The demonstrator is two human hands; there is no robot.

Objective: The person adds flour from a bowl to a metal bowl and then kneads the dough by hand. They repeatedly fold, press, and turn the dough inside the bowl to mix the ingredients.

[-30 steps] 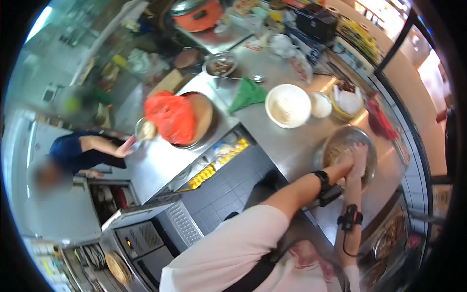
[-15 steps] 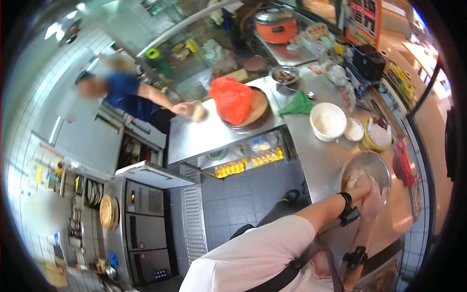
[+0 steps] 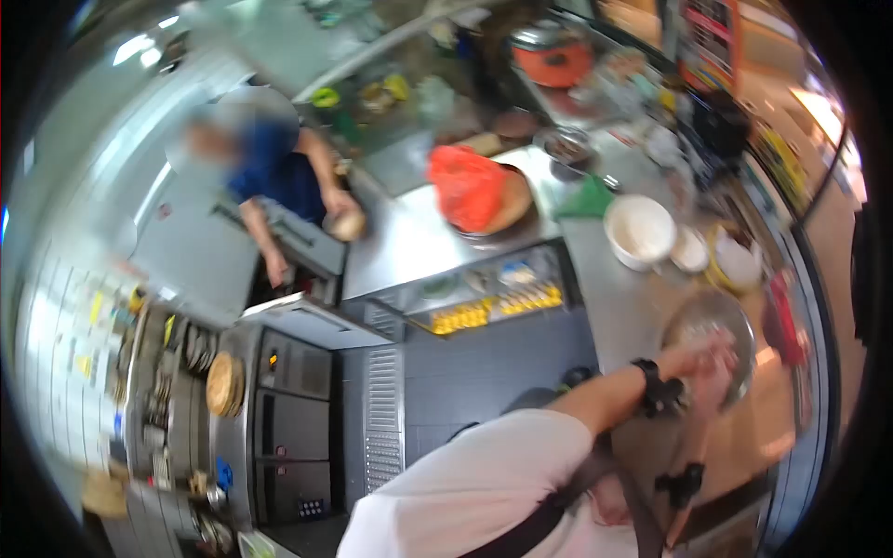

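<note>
**Co-worker's container drawn back from the worktop; both hands at the metal bowl**

Moved since the earlier frame: the container (image 3: 346, 224), formerly on the left worktop (image 3: 386, 260), now held by the co-worker (image 3: 279, 177) at its left end; the co-worker's other hand (image 3: 276, 268) lowered to the open cabinet (image 3: 298, 279).

Item: metal bowl (image 3: 742, 325), on the near part of the right counter (image 3: 605, 279), pale mixture (image 3: 690, 330) inside.

Item: left hand (image 3: 688, 356), reaching into the bowl, close against the right hand. Black device strapped at the wrist.

Item: right hand (image 3: 714, 370), also over the bowl, similar device on its forearm. Both hands blurred; spread of the fingers, and whether either grasps any mixture, cannot be told.

Beyond the bowl, same counter: white tub (image 3: 612, 232); just right of it, small bowl of white contents (image 3: 689, 249); further right, yellow-rimmed container (image 3: 718, 276). Far right of the metal bowl: red package (image 3: 786, 316).

Farther off: green cloth (image 3: 586, 198); red plastic bag (image 3: 465, 186) partly over a round board (image 3: 517, 200).
</note>
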